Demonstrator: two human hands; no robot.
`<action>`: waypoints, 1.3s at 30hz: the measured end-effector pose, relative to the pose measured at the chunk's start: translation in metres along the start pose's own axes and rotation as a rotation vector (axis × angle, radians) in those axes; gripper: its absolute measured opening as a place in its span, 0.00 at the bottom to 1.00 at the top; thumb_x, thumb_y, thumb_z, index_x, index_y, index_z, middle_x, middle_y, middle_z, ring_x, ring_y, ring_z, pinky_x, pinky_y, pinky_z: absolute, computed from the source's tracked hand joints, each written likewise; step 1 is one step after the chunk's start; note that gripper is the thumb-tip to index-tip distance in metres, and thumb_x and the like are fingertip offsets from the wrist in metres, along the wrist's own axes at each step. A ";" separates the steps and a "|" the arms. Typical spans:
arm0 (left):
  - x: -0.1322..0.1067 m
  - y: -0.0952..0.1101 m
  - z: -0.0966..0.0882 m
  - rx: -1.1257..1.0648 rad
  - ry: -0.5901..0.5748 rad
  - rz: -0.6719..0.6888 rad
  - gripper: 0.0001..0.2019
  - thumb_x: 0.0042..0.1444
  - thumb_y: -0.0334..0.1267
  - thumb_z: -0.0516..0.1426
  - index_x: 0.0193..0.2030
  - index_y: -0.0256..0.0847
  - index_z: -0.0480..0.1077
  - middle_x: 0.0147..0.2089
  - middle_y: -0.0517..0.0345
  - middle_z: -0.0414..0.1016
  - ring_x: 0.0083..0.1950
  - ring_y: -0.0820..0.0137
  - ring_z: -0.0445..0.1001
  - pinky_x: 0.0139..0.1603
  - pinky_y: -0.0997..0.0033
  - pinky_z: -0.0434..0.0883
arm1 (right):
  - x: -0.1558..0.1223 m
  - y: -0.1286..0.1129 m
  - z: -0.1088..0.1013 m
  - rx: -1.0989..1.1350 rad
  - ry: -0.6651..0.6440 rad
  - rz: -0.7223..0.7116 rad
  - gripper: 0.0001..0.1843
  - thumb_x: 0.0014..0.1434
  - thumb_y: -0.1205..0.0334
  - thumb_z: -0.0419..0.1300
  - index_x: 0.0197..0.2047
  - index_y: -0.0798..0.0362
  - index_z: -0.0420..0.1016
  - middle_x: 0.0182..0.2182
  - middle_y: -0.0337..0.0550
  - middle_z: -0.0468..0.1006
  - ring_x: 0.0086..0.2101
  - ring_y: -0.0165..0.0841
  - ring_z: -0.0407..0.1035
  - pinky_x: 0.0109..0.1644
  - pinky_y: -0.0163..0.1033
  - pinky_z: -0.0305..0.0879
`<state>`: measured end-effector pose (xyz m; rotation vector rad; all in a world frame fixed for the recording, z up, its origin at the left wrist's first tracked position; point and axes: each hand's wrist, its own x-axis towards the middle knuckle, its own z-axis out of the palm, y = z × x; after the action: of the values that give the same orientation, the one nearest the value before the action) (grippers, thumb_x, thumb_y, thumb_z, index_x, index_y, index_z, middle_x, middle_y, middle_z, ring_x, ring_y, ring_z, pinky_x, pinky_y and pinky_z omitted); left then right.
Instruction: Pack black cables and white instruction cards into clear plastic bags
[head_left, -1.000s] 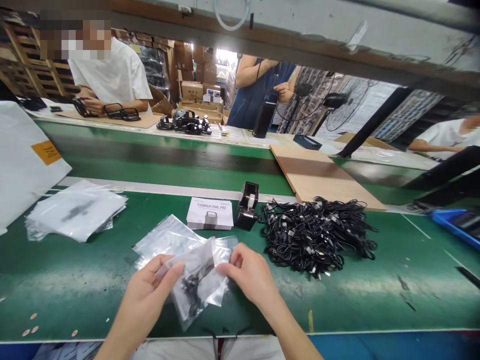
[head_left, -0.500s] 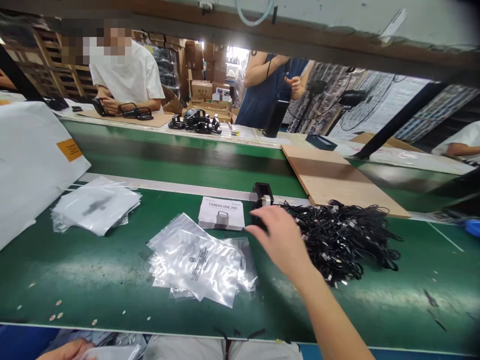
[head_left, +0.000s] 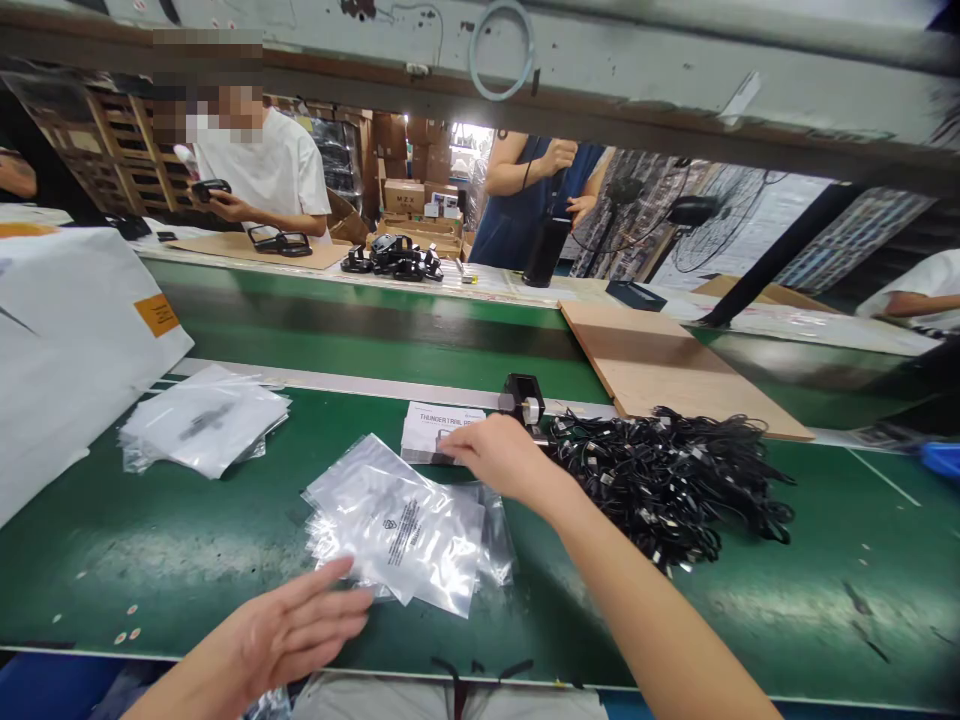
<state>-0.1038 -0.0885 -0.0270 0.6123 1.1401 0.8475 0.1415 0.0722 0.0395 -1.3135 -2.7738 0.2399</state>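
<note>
While left hand (head_left: 304, 622) hangs outstretched near bags (head_left: 431, 545), right hand (head_left: 504, 462) overlaps booklets (head_left: 421, 438), grip unclear.

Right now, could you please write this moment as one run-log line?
left hand: open, near clear bags | right hand: at printed leaflets, grip unclear | nearby: tape dispenser, black cables

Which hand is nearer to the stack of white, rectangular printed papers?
Right. The right hand is at the right part of the stack; the left hand is closer to the person, by the near-left edge of the central clear plastic bags.
</note>
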 end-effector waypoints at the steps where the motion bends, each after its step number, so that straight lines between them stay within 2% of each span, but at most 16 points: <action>1: 0.008 0.009 0.016 -0.088 -0.037 -0.005 0.40 0.38 0.69 0.51 0.53 0.42 0.67 0.52 0.49 0.73 0.54 0.53 0.68 0.55 0.57 0.66 | -0.007 -0.007 0.003 -0.003 0.031 -0.006 0.14 0.62 0.62 0.48 0.43 0.48 0.75 0.45 0.41 0.77 0.44 0.34 0.71 0.47 0.35 0.62; 3: 0.024 0.022 0.044 -0.160 -0.042 -0.017 0.39 0.47 0.65 0.48 0.57 0.36 0.61 0.55 0.46 0.69 0.57 0.56 0.65 0.60 0.58 0.61 | -0.017 -0.017 0.012 -0.032 0.115 -0.004 0.15 0.61 0.60 0.51 0.48 0.52 0.70 0.55 0.47 0.67 0.51 0.36 0.64 0.55 0.41 0.56; 5: 0.036 0.029 0.064 -0.138 -0.019 -0.008 0.34 0.51 0.56 0.53 0.59 0.35 0.57 0.56 0.46 0.69 0.57 0.58 0.66 0.61 0.58 0.60 | -0.016 -0.017 0.021 -0.065 0.137 0.012 0.21 0.57 0.58 0.56 0.53 0.57 0.65 0.59 0.54 0.60 0.56 0.39 0.57 0.59 0.47 0.48; 7: 0.044 0.029 0.074 -0.064 -0.017 0.007 0.31 0.51 0.49 0.57 0.59 0.39 0.57 0.57 0.49 0.68 0.57 0.59 0.66 0.60 0.60 0.61 | -0.008 -0.010 0.026 -0.076 0.078 0.029 0.23 0.55 0.61 0.59 0.53 0.59 0.65 0.55 0.56 0.66 0.54 0.39 0.61 0.59 0.47 0.49; 9: 0.048 0.025 0.077 0.010 0.001 0.019 0.28 0.50 0.47 0.59 0.58 0.43 0.59 0.57 0.51 0.67 0.58 0.61 0.64 0.59 0.61 0.62 | 0.005 0.001 0.026 -0.066 0.015 0.043 0.15 0.54 0.65 0.59 0.47 0.57 0.71 0.44 0.52 0.76 0.45 0.39 0.69 0.53 0.43 0.58; 11: 0.050 0.020 0.075 0.049 0.049 0.026 0.27 0.50 0.46 0.59 0.57 0.44 0.60 0.56 0.52 0.68 0.58 0.61 0.64 0.58 0.61 0.63 | 0.016 0.012 0.022 -0.052 -0.018 0.052 0.11 0.53 0.66 0.59 0.41 0.56 0.75 0.36 0.50 0.80 0.39 0.40 0.73 0.44 0.40 0.64; 17: 0.050 0.019 0.073 0.004 0.055 0.012 0.27 0.51 0.45 0.59 0.56 0.40 0.59 0.57 0.49 0.66 0.58 0.61 0.64 0.60 0.62 0.60 | 0.028 0.032 0.002 0.023 -0.061 -0.005 0.10 0.54 0.64 0.57 0.39 0.50 0.78 0.37 0.42 0.80 0.39 0.36 0.73 0.38 0.32 0.63; 19: 0.051 0.024 0.074 -0.090 0.040 -0.010 0.30 0.52 0.51 0.55 0.57 0.36 0.57 0.58 0.45 0.66 0.57 0.60 0.65 0.61 0.61 0.59 | 0.023 0.028 0.000 0.026 -0.024 0.005 0.12 0.57 0.66 0.52 0.38 0.53 0.77 0.36 0.45 0.80 0.38 0.36 0.73 0.40 0.34 0.63; 22: 0.055 0.033 0.073 -0.271 0.032 -0.059 0.37 0.52 0.60 0.48 0.59 0.29 0.55 0.56 0.38 0.67 0.55 0.56 0.67 0.59 0.57 0.60 | 0.004 0.007 0.007 0.018 0.037 -0.035 0.13 0.58 0.69 0.50 0.39 0.55 0.75 0.36 0.47 0.79 0.39 0.35 0.72 0.52 0.40 0.57; 25: 0.060 0.036 0.071 -0.273 0.099 0.022 0.27 0.54 0.48 0.54 0.57 0.33 0.59 0.52 0.44 0.71 0.53 0.60 0.69 0.55 0.61 0.66 | -0.028 -0.016 0.022 0.121 0.150 -0.170 0.09 0.58 0.68 0.53 0.35 0.52 0.74 0.38 0.42 0.79 0.41 0.32 0.71 0.62 0.43 0.42; 27: 0.062 0.035 0.071 -0.186 0.126 0.084 0.21 0.52 0.39 0.58 0.53 0.37 0.64 0.49 0.50 0.74 0.50 0.62 0.72 0.49 0.65 0.70 | -0.050 -0.024 0.032 0.328 0.359 -0.041 0.10 0.57 0.61 0.56 0.41 0.53 0.72 0.49 0.48 0.72 0.49 0.37 0.65 0.61 0.47 0.44; 29: 0.062 0.032 0.073 -0.080 0.078 0.095 0.19 0.52 0.42 0.58 0.49 0.37 0.68 0.46 0.51 0.76 0.46 0.61 0.74 0.43 0.65 0.72 | -0.068 -0.024 0.040 0.631 0.490 0.234 0.22 0.55 0.56 0.57 0.51 0.54 0.65 0.54 0.53 0.66 0.51 0.40 0.63 0.55 0.48 0.56; 32: 0.062 0.028 0.080 0.099 -0.005 0.108 0.18 0.52 0.47 0.57 0.45 0.37 0.71 0.41 0.52 0.78 0.39 0.63 0.75 0.39 0.67 0.71 | -0.087 -0.013 0.048 1.153 0.253 0.438 0.20 0.54 0.56 0.56 0.49 0.56 0.67 0.41 0.50 0.75 0.37 0.37 0.71 0.38 0.41 0.68; 34: 0.064 0.027 0.084 0.251 0.058 0.184 0.17 0.52 0.48 0.56 0.43 0.40 0.70 0.38 0.56 0.77 0.35 0.67 0.73 0.36 0.70 0.70 | -0.099 -0.004 0.051 1.341 0.153 0.469 0.15 0.54 0.56 0.56 0.40 0.57 0.72 0.33 0.45 0.77 0.31 0.34 0.70 0.32 0.36 0.66; 37: 0.068 0.026 0.090 0.616 0.194 0.332 0.14 0.51 0.50 0.54 0.36 0.42 0.69 0.28 0.61 0.70 0.28 0.70 0.68 0.29 0.74 0.65 | -0.121 0.012 0.056 1.344 0.310 0.654 0.17 0.54 0.53 0.57 0.42 0.57 0.71 0.28 0.42 0.75 0.25 0.29 0.66 0.24 0.32 0.60; 39: 0.070 0.023 0.095 0.897 0.185 0.370 0.12 0.50 0.48 0.55 0.31 0.42 0.68 0.27 0.62 0.67 0.27 0.70 0.66 0.28 0.72 0.63 | -0.137 0.020 0.060 1.327 0.351 0.766 0.20 0.52 0.50 0.57 0.43 0.57 0.70 0.24 0.40 0.74 0.21 0.28 0.62 0.20 0.30 0.55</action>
<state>-0.0072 -0.0172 -0.0155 1.5425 1.6022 0.6766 0.2359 -0.0283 -0.0216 -1.5365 -1.1119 1.3621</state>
